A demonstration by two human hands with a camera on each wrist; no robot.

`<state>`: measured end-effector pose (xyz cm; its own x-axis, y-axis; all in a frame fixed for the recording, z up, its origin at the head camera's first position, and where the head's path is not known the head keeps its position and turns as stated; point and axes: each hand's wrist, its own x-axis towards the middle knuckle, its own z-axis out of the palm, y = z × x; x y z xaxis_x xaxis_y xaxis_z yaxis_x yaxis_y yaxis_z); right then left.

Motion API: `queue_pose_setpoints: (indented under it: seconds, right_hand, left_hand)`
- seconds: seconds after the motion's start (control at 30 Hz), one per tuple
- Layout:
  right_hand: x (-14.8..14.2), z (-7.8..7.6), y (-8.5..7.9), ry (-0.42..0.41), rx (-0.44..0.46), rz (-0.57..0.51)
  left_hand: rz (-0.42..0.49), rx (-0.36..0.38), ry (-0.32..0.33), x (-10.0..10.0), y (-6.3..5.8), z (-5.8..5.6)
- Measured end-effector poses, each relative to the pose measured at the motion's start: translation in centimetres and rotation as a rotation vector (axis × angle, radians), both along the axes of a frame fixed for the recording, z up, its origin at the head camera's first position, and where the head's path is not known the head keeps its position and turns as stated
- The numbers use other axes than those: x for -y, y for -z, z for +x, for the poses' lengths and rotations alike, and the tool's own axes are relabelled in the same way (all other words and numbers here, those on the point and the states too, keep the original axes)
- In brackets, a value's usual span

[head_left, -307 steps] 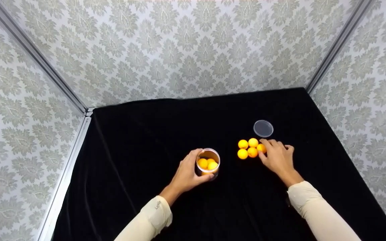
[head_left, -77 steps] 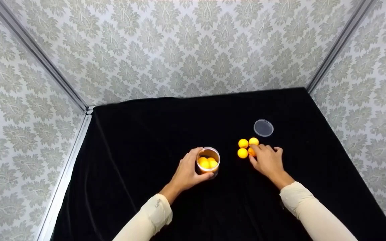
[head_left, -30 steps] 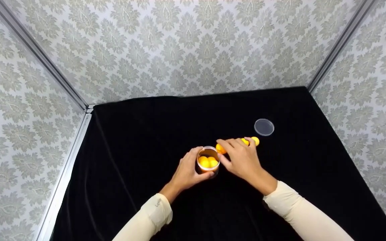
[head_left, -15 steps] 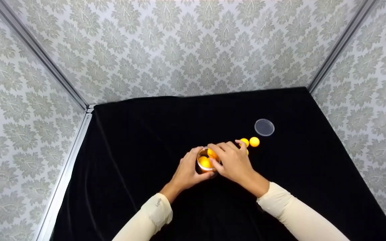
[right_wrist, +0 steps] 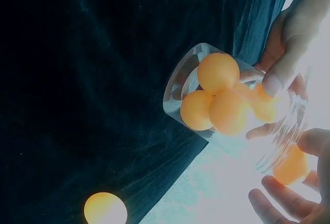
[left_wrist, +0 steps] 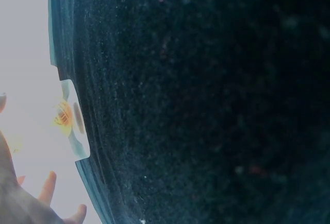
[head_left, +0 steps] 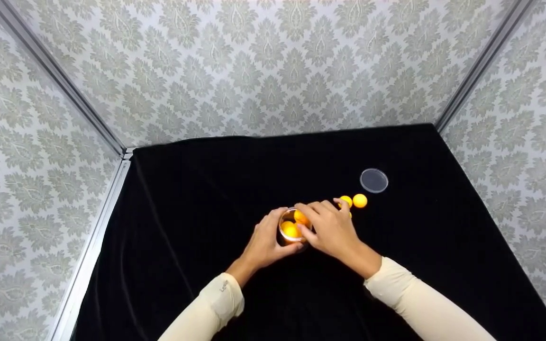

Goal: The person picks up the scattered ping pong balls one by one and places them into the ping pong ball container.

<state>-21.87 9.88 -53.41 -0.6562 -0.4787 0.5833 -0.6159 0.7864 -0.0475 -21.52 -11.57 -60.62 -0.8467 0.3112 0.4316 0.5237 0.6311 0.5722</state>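
A clear plastic jar (right_wrist: 178, 82) holds several orange ping-pong balls (right_wrist: 230, 112). My left hand (head_left: 264, 244) grips the jar's side, its thumb (right_wrist: 276, 81) against the wall. At the jar's mouth, my right hand (head_left: 332, 229) pinches another ping-pong ball (head_left: 300, 216) between thumb and fingers; the right wrist view also shows this held ball (right_wrist: 291, 167). Beyond the right hand, loose ping-pong balls (head_left: 360, 201) lie on the cloth, one mostly hidden by the fingers. In the washed-out left wrist view, fingers (left_wrist: 47, 188) and an orange patch (left_wrist: 63, 116) show at the left.
A round clear lid (head_left: 374, 180) lies flat behind the loose balls. Black cloth (head_left: 206, 189) covers the table. Patterned wall panels (head_left: 273, 71) with metal frame posts stand behind and at both sides.
The right hand has carried a ball leftward from the group to the jar's mouth, staying almost still over the last half second. Fewer balls lie on the cloth than earlier. The left hand keeps its place.
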Motion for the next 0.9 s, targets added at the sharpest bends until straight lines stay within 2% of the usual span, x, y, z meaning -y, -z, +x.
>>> queue_pose_setpoints:
  seconds: [0.2,0.6,0.9]
  right_hand:
    - [-0.1,-0.1,-0.1,0.006,0.009,-0.001]
    - [-0.5,-0.1,-0.1,0.011,0.024,0.014]
    - [-1.1,-0.5,0.0,0.025,-0.008,-0.050]
  left_hand:
    - [0.002,-0.013,0.004,0.0,-0.1,0.0]
    - [0.007,0.008,0.003,0.0,0.0,0.0]
    - [0.008,0.002,0.000,-0.1,0.0,0.0]
